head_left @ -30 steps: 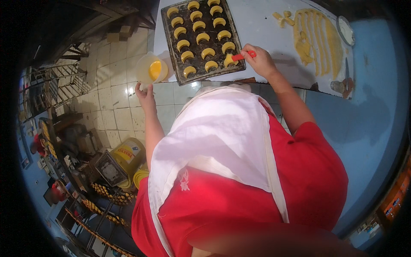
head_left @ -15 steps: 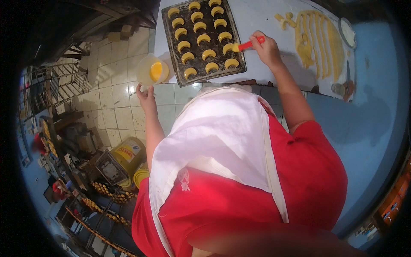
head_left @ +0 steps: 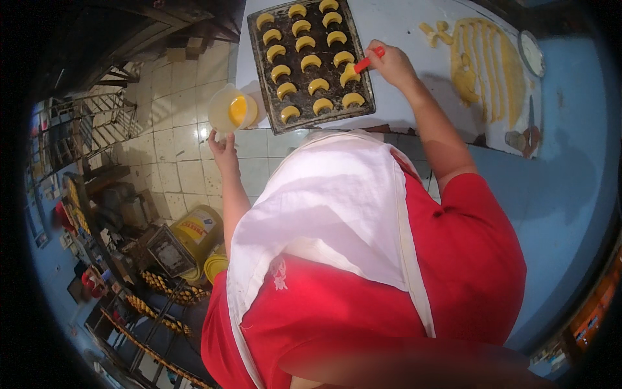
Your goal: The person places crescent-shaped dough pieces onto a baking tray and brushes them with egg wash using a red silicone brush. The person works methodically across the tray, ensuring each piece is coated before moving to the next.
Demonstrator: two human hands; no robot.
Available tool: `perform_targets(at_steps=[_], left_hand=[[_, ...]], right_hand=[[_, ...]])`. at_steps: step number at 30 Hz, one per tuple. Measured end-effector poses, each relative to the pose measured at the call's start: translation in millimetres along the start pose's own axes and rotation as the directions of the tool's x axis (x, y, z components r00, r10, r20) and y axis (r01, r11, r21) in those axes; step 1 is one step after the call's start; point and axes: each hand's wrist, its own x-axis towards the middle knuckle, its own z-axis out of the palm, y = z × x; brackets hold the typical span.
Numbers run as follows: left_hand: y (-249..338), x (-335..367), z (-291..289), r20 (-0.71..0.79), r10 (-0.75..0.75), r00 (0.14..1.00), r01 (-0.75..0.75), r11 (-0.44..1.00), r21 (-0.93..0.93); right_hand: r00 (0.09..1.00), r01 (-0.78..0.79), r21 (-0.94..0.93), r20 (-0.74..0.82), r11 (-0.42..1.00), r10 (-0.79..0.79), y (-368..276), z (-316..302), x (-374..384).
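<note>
Closest in, the left hand point(head_left: 225, 148) grips a translucent cup point(head_left: 219, 111) by the counter's point(head_left: 392, 23) edge; if it tips, I'd expect the yellow liquid point(head_left: 238, 112) to spill. Further out, the right hand point(head_left: 391, 65) grasps a red-handled brush point(head_left: 370, 60), bristles on a crescent of dough in the tray's point(head_left: 328, 69) right column; pressing too hard could dent or shift it. A second ago the brush was on that column's nearest crescent; now it's one further up.
</note>
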Motion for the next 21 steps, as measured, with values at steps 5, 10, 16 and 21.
perform_targets(at_steps=[5, 10, 16, 21], left_hand=[[1.6, -1.1, 1.5, -0.011, -0.017, 1.0, 0.017, 1.0, 0.012], [0.4, -0.9, -0.5, -0.022, -0.065, 0.998, 0.065, 0.998, 0.02], [-3.2, 0.1, -0.8, -0.013, -0.029, 1.0, 0.029, 1.0, -0.001], [-4.6, 0.7, -3.1, 0.005, -0.016, 1.0, 0.016, 1.0, 0.007]], right_hand=[[0.994, -0.111, 0.182, 0.018, 0.977, 0.11, 8.6, 3.7, 7.2], [0.989, -0.146, 0.107, 0.026, 0.983, 0.144, 15.1, 1.8, 5.1], [0.963, -0.246, 0.443, 0.006, 0.862, 0.271, 35.1, 0.1, -0.1], [0.916, -0.249, 0.837, 0.041, 0.488, 0.398, 74.7, 13.1, -8.6]])
